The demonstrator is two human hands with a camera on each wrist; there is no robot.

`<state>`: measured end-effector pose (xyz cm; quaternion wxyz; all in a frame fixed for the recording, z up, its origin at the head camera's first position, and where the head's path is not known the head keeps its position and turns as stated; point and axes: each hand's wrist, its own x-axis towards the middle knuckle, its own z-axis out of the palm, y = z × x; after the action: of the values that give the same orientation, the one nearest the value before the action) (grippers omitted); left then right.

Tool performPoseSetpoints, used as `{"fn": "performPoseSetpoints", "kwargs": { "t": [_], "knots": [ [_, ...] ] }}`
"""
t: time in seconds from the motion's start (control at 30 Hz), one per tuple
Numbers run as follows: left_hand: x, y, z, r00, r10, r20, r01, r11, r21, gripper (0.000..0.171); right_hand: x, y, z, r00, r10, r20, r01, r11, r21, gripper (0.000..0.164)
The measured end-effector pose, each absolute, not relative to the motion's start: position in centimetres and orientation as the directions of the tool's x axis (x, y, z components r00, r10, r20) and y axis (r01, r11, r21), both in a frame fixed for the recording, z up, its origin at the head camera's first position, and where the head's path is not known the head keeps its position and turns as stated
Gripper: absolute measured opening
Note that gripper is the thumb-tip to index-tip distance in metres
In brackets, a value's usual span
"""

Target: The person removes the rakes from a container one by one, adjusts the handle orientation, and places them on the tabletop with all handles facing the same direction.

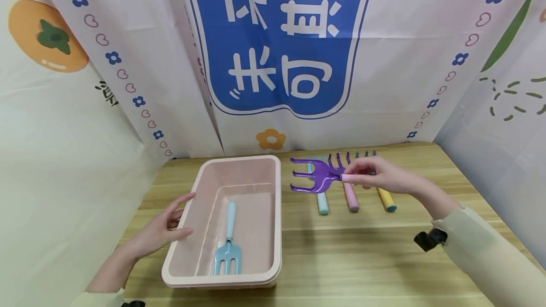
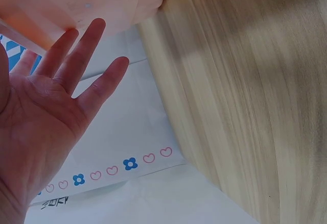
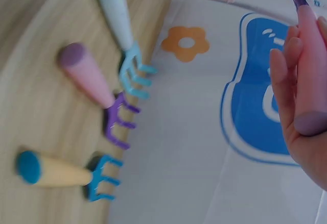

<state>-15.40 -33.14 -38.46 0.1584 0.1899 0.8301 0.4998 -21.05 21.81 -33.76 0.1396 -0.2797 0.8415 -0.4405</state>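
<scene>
My right hand (image 1: 381, 174) grips the pink handle (image 3: 310, 76) of a small garden fork with a purple three-pronged head (image 1: 322, 176). It is held above the table, right of a pale pink plastic bin (image 1: 277, 217), with its prongs pointing toward the bin. My left hand (image 1: 155, 231) is at the bin's left rim, fingers spread and thumb by the edge; the left wrist view shows its palm (image 2: 41, 117) with the fingers extended. Inside the bin lies a light blue garden fork (image 1: 228, 252), handle toward the back.
Behind the held fork, three small hand rakes lie in a row: light blue (image 3: 116, 20), purple with a pink handle (image 3: 88, 76), and blue with a yellow handle (image 3: 59, 170). A printed cloth (image 1: 384, 84) hangs along the back edge of the wooden table (image 1: 354, 259).
</scene>
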Motion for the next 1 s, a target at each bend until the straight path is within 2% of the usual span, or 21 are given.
{"fn": "performPoseSetpoints", "kwargs": {
  "t": [0.37, 0.6, 1.0],
  "knots": [
    [-15.3, -33.1, -38.3, -0.878, 0.474, -0.061, 0.171, 0.430, 0.886, 0.081, -19.8, 26.0, -37.3, -0.885, -0.464, 0.034, -0.267, 0.447, -0.854, 0.024],
    [-15.2, -33.1, -38.2, -0.880, 0.471, -0.059, 0.170, 0.429, 0.887, 0.081, -19.1, 27.1, -39.7, -0.943, -0.324, 0.079, -0.245, 0.510, -0.825, 0.025],
    [-15.4, -33.2, -38.3, -0.876, 0.478, -0.062, 0.165, 0.417, 0.894, 0.081, -19.5, 29.7, -42.9, -0.971, -0.145, 0.193, -0.241, 0.569, -0.786, 0.032]
  ]
}}
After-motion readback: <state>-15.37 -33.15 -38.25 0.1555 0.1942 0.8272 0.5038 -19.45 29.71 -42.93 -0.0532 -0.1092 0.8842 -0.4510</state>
